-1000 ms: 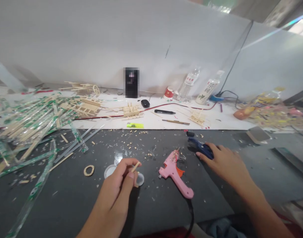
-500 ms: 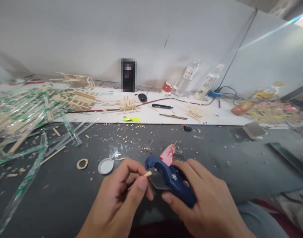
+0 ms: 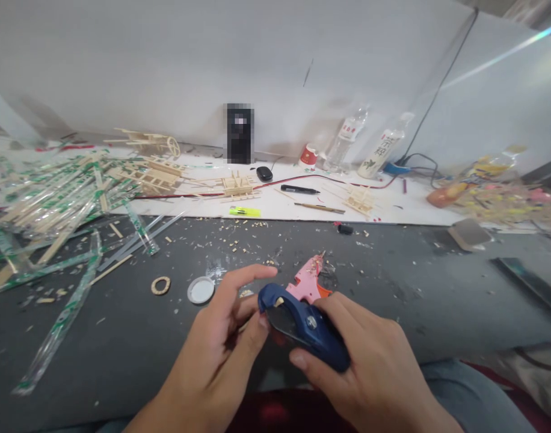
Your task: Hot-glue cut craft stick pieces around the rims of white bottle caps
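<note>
My right hand (image 3: pixel 370 355) is wrapped round a dark blue cutter (image 3: pixel 309 325) with a grey inner plate. Against the cutter's left end are the thumb and bent fingers of my left hand (image 3: pixel 225 337), its index finger stretched out above. A small piece of pale wood (image 3: pixel 280 302) shows in the cutter's opening; what my left fingertips pinch is mostly hidden. Just behind the cutter lies a pink glue gun (image 3: pixel 309 279) with an orange trigger. Left of my hands are a round white lid (image 3: pixel 201 290) and a wooden ring (image 3: pixel 160 285).
Plastic-wrapped wooden sticks (image 3: pixel 68 198) are heaped at the left. Small wooden models (image 3: pixel 237 185), a black pen (image 3: pixel 300 189), a yellow-green lighter (image 3: pixel 245 211), a paper cup (image 3: pixel 308 156) and bottles (image 3: pixel 386 147) stand or lie along the back. Wood scraps dot the grey table (image 3: pixel 135 349).
The wood tip in my left fingers has gone into the cutter's opening. My left index finger has lifted and straightened. The view has shifted slightly, and more of the glue gun shows.
</note>
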Motion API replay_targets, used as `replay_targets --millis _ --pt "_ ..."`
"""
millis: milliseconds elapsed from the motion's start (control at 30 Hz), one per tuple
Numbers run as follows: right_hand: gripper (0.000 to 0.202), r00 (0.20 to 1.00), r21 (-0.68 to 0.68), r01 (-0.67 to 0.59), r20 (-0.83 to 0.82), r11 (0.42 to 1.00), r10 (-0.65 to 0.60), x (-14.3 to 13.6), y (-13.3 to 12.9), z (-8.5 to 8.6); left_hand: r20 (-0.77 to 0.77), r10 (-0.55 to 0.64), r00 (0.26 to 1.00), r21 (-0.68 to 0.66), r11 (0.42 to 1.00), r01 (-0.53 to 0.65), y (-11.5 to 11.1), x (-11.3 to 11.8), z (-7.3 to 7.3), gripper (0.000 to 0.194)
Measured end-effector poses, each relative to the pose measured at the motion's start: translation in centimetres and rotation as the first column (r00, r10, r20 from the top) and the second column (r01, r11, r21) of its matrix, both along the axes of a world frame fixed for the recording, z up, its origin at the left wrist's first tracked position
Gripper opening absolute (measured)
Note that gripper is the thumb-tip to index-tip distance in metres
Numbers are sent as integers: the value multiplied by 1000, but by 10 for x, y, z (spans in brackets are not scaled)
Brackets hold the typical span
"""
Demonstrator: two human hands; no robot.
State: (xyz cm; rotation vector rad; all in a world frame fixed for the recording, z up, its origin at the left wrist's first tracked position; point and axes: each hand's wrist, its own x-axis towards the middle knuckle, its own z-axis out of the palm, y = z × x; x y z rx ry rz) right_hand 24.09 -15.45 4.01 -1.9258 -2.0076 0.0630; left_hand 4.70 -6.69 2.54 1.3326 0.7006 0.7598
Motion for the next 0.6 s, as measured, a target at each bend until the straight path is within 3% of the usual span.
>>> replay_targets --millis 133,233,600 --pt "29 1000 35 3 -25 999 -3 -1 0 0 -117 3 993 307 951 33 3 -3 0 31" --pt "29 999 18 3 -46 1000 -2 -3 0 -1 -161 17 987 430 901 55 2 -5 0 40" --pt "24 997 -9 17 -70 1000 -18 -1 -2 2 -206 52 977 504 862 60 4 -4 -2 45"
